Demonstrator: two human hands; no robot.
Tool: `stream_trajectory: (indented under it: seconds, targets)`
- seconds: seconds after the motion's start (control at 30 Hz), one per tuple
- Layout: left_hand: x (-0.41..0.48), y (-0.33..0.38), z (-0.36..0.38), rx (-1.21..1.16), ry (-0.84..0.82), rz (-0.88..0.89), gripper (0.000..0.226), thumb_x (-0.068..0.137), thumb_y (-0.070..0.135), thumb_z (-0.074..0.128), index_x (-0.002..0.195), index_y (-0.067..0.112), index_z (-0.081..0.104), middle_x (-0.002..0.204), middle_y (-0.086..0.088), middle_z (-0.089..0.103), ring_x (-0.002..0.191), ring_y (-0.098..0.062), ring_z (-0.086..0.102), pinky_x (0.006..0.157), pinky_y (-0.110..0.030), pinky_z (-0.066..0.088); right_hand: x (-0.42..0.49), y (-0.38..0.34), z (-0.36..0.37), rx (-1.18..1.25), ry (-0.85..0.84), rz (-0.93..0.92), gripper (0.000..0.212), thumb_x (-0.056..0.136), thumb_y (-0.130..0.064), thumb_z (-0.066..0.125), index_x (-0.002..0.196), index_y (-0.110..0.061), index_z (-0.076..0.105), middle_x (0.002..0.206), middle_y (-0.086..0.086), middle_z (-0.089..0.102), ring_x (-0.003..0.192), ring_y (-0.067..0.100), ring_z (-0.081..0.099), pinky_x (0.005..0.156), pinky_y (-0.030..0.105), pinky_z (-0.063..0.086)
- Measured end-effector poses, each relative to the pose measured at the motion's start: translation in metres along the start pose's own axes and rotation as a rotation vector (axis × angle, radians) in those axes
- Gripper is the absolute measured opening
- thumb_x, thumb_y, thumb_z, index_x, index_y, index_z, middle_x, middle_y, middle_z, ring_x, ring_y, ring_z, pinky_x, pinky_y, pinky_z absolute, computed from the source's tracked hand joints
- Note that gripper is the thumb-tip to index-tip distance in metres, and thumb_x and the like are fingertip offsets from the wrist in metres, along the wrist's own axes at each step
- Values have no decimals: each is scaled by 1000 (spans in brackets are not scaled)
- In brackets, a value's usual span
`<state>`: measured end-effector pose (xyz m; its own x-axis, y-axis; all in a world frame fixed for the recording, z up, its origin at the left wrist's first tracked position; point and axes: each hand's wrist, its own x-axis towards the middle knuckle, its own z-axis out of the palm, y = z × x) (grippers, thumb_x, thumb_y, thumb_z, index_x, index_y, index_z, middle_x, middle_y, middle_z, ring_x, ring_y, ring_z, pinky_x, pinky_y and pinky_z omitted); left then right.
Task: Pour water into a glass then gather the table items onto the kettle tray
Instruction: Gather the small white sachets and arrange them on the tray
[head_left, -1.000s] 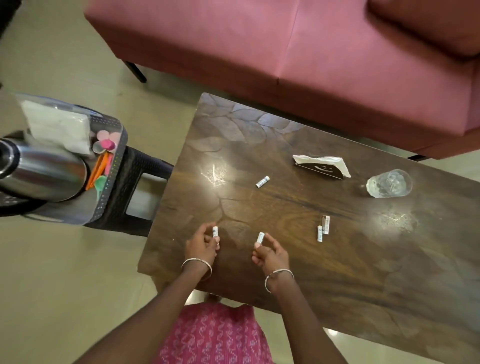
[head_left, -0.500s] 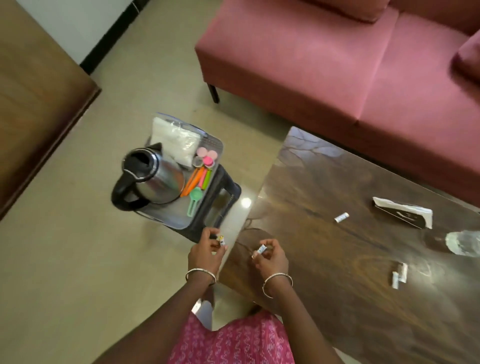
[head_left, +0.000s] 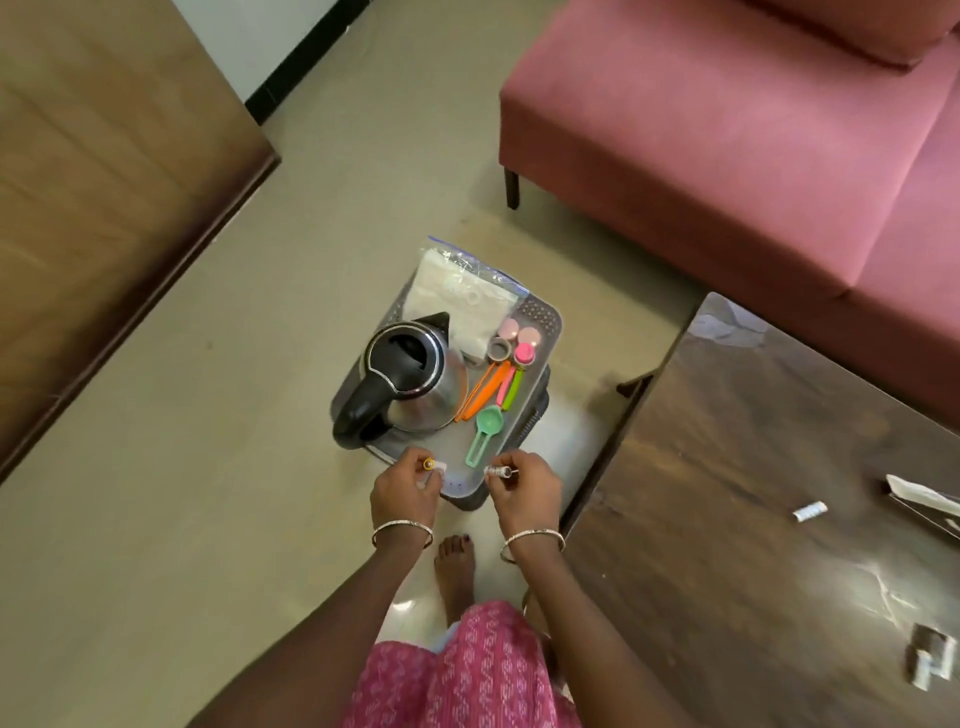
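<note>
Left hand (head_left: 402, 491): fingers curled, thumb and forefinger pinching 1 yellow-ended tube (head_left: 434, 464) over the near edge of the grey tray (head_left: 542, 318). Right hand (head_left: 525, 488): fingers curled, pinching 1 white tube (head_left: 497, 471), held roughly level over the same near edge. It cannot be told whether either tube touches the tray.

The tray rests on a dark stool (head_left: 539, 410) on the floor, just beside the left end of the dark wooden table (head_left: 727, 493).

Tray contents:
- 1 steel kettle (head_left: 415, 384) with a black handle stands upright on the left half.
- 1 clear zip bag (head_left: 457, 291) with white contents lies at the far end, behind the kettle.
- 1 green scoop (head_left: 484, 431) lies right of the kettle, nearest the hands.
- Orange clips (head_left: 480, 389) lie beyond the scoop.
- Pink caps (head_left: 522, 335) sit at the far right.

On the table, 1 loose tube (head_left: 809, 511) lies well apart from the tray. A white paper packet (head_left: 922, 496) sits at the frame's right edge. A pale item (head_left: 930, 660) at lower right is too blurred to identify.

Each wrist carries 1 bangle
</note>
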<state>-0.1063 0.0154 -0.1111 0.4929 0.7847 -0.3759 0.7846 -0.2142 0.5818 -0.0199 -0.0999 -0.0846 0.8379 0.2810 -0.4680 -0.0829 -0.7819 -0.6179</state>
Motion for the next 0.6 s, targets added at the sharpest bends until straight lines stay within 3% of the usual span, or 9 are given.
stream_trajectory:
  seconds: [0.13, 0.33, 0.43, 0.6]
  targets:
    - [32, -5, 11, 149, -117, -23, 13, 80, 21, 68, 93, 18, 71, 87, -8, 74, 85, -31, 67, 71, -35, 53, 31, -16, 18, -73, -64, 6, 19, 81, -9, 67, 99, -15, 70, 98, 6, 72, 91, 26, 66, 81, 34, 51]
    - [57, -4, 29, 566, -197, 29, 17, 85, 26, 55, 90, 15, 67, 86, -10, 71, 86, -32, 69, 61, -29, 43, 68, -25, 40, -280, -135, -29, 17, 85, -5, 60, 94, -15, 70, 99, 10, 71, 96, 33, 63, 78, 34, 48]
    - [61, -4, 34, 627, -184, 93, 21, 91, 27, 51, 88, 15, 67, 84, -10, 72, 83, -30, 70, 61, -31, 49, 76, -26, 52, -358, -155, -73, 19, 84, -4, 61, 97, -13, 73, 103, 12, 69, 97, 35, 63, 79, 35, 50]
    - [53, -4, 34, 654, -134, 158, 26, 98, 35, 48, 87, 21, 67, 73, -5, 70, 70, -24, 69, 52, -27, 42, 79, -23, 67, -391, -144, -138, 20, 86, -7, 58, 102, -9, 70, 107, 15, 61, 94, 39, 62, 76, 38, 47]
